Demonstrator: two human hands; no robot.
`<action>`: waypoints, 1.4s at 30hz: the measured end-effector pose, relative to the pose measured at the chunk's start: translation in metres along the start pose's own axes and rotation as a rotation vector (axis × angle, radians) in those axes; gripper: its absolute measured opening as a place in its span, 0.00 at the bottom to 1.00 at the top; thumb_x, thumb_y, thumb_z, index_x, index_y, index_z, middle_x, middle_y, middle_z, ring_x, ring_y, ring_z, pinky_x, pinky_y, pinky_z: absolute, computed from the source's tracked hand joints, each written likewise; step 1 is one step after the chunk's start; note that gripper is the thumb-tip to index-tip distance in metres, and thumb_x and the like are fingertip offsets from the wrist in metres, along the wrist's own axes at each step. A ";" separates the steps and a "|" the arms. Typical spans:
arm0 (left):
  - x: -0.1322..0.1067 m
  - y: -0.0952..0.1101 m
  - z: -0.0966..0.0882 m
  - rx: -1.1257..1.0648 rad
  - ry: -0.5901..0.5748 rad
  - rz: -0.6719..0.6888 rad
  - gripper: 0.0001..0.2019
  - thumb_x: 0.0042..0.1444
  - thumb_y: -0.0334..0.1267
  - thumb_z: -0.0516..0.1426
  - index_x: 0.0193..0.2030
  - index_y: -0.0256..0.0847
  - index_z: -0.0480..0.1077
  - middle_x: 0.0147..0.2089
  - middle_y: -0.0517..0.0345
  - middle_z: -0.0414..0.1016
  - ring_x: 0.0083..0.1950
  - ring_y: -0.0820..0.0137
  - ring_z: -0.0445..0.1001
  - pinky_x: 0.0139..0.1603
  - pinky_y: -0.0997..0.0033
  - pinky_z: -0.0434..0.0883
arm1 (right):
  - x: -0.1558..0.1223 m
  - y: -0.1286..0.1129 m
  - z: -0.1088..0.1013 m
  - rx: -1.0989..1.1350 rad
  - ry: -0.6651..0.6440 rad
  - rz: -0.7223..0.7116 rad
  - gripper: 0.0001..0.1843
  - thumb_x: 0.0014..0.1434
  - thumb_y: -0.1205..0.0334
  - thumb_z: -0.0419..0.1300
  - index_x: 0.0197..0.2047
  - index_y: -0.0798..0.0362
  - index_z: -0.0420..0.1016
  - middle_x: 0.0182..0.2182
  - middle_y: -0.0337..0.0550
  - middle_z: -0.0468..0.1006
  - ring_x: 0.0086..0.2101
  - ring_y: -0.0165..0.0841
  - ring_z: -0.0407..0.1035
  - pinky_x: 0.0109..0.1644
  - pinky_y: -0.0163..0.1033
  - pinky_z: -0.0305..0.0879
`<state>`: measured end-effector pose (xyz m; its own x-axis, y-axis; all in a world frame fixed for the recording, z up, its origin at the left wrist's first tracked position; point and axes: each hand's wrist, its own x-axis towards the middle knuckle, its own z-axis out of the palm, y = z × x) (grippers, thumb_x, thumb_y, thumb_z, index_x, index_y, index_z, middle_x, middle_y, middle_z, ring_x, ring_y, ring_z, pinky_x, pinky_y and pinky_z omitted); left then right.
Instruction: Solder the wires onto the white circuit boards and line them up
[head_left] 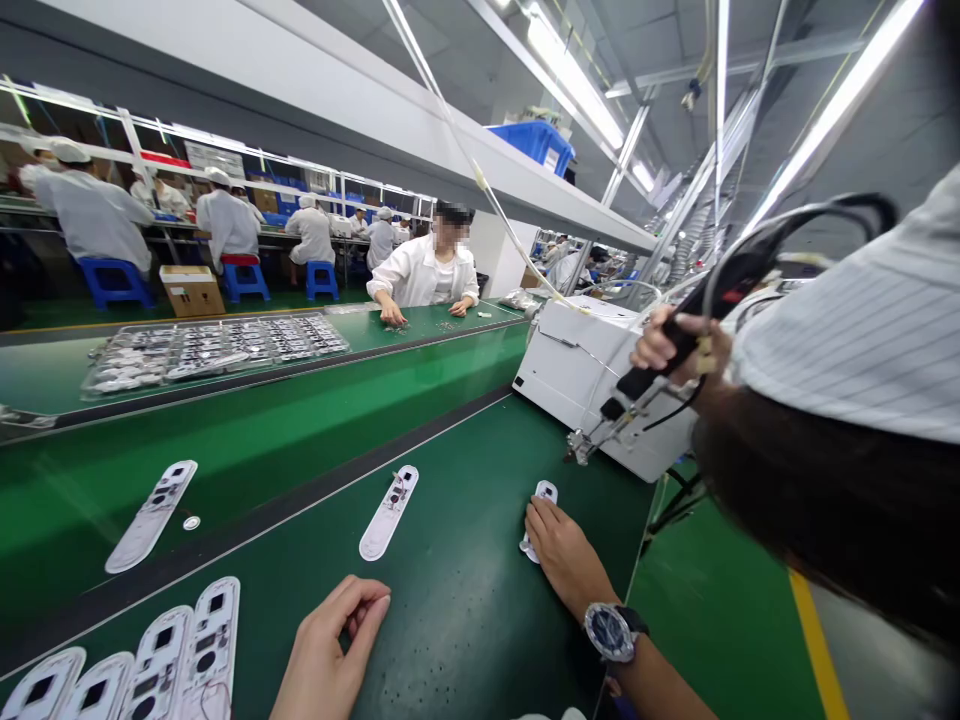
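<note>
- Closest up, my left hand (330, 645) sits at about 6 o'clock on the green bench (465, 610), fingers loosely curled, half open, nothing in it.
- Right hand (566, 555) lies fairly flat at about 4 o'clock, fingers over a small white plastic piece (545, 492) that pokes out past them. Can't tell if it's really gripping or just pressing down.
- Wristwatch (610, 632) on that wrist: dark blue dial, black strap, no brand readable.
- At 7 to 8 o'clock, four long white plastic panels (211, 640) lie side by side, with dark cutouts.
- Lone white panel (388, 513) around 12 o'clock, loads of bare green around it. Another white panel (150, 516) is at 10 o'clock across a dark strip (247, 500), a small round washer (191, 522) just beside it.
- Bench edge runs just past the right hand at 3 o'clock, then green floor (712, 600) with a yellow line (817, 640).
- At 2 o'clock, a co-worker's hand (666, 345) grips a black-handled tool (637, 380) by a white box (577, 375).
- Farther off at 12 o'clock: a clear tray of white parts (217, 350) and a person in a white smock (424, 270).
- Way back, blue stools (116, 282), a cardboard box (191, 290) and a blue crate (536, 140), whose label is too small to read.
</note>
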<state>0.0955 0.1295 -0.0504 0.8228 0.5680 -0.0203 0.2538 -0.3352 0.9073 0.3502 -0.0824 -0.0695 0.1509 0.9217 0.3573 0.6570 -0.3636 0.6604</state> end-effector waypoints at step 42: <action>0.115 -0.001 -0.120 0.900 0.347 -0.282 0.19 0.59 0.39 0.46 0.52 0.32 0.65 0.40 0.33 0.76 0.40 0.44 0.76 0.29 0.58 0.69 | -0.005 0.000 -0.025 -0.052 -0.051 -0.072 0.20 0.56 0.79 0.47 0.41 0.57 0.78 0.42 0.48 0.77 0.47 0.40 0.69 0.52 0.43 0.72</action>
<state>0.1288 0.2857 -0.0027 0.5157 0.8541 0.0681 0.8249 -0.5164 0.2299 0.3311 -0.0903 -0.0547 0.1433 0.9509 0.2742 0.6284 -0.3015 0.7171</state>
